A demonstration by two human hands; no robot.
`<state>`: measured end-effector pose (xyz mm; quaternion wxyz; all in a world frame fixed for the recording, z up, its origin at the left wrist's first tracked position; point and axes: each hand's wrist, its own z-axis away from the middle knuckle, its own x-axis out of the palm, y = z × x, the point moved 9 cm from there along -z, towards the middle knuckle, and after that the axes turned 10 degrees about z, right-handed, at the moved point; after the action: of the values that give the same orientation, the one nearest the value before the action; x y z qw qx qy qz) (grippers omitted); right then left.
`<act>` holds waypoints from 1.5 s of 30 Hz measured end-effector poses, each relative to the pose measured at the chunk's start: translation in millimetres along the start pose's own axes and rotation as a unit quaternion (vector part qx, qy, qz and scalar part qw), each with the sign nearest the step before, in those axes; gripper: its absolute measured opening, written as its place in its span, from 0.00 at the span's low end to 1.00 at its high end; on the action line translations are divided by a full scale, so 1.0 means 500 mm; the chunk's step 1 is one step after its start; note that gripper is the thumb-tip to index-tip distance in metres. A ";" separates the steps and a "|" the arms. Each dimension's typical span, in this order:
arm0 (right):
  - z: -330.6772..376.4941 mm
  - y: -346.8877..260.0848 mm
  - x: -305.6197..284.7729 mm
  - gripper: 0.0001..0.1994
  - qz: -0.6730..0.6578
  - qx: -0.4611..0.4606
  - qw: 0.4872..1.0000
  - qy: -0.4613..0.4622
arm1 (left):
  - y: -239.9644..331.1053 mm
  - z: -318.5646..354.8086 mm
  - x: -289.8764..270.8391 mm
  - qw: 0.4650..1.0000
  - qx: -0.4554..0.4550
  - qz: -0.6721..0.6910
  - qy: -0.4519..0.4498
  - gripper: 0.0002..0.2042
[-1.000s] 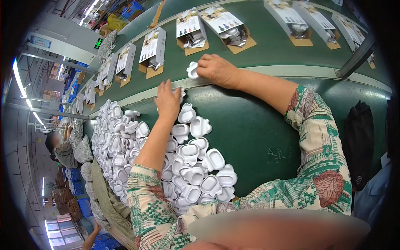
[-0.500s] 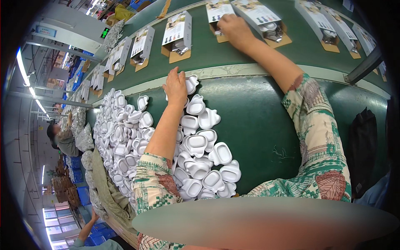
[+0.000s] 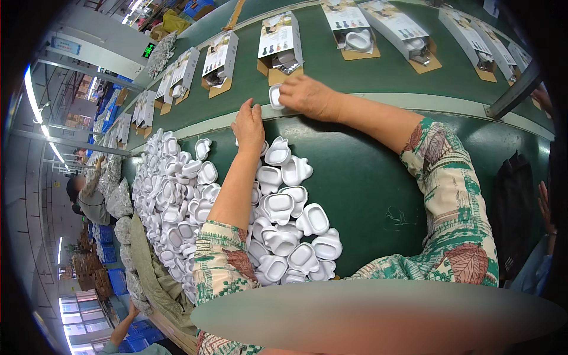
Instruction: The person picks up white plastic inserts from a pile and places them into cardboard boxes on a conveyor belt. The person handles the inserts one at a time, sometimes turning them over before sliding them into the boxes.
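Pinched in the fingers of my right hand (image 3: 310, 99) is a small white plastic dish (image 3: 275, 96), held over the pale rail at the belt's near edge. My left hand (image 3: 248, 128) is just left of it, fingers stretched out and apart, above the far end of a large pile of similar white dishes (image 3: 171, 195). Beyond my hands stands an open printed box (image 3: 277, 36) with its brown flap folded toward me and parts inside. Farther right, another open box (image 3: 345, 18) has a white dish (image 3: 358, 40) in its mouth.
More open boxes (image 3: 220, 56) line the green belt (image 3: 236, 97) on both sides. A metal post (image 3: 520, 92) rises at the right. Dark cloth (image 3: 516, 201) hangs at the right edge, near another person's hand (image 3: 545, 204). Filled plastic bags (image 3: 120, 198) lie left of the pile.
The boxes have shifted right along the belt. My right hand has come back from a box, now with a white dish near my left hand. The left hand has barely moved.
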<state>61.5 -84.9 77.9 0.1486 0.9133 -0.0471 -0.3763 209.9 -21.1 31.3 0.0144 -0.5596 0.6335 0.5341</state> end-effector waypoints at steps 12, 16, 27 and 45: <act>0.033 0.244 -0.018 0.06 0.197 0.216 0.956 0.004 | 0.008 0.000 -0.007 1.000 0.003 0.024 0.007 0.20; 0.020 0.176 -0.026 0.05 0.112 0.177 0.976 0.065 | -0.015 -0.001 -0.022 0.995 -0.021 0.093 0.021 0.19; -0.011 -0.144 0.015 0.15 -0.276 -0.029 0.947 -0.160 | -0.087 -0.027 -0.241 0.997 -0.058 0.053 0.021 0.20; 0.029 0.004 -0.021 0.05 -0.053 0.028 0.994 -0.088 | -0.084 0.056 -0.237 0.939 -0.050 -0.338 -0.035 0.20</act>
<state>44.0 -88.4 75.9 0.0983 0.8817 -0.0219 -0.4610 268.3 88.8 64.7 0.1879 -0.7216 0.3788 0.5481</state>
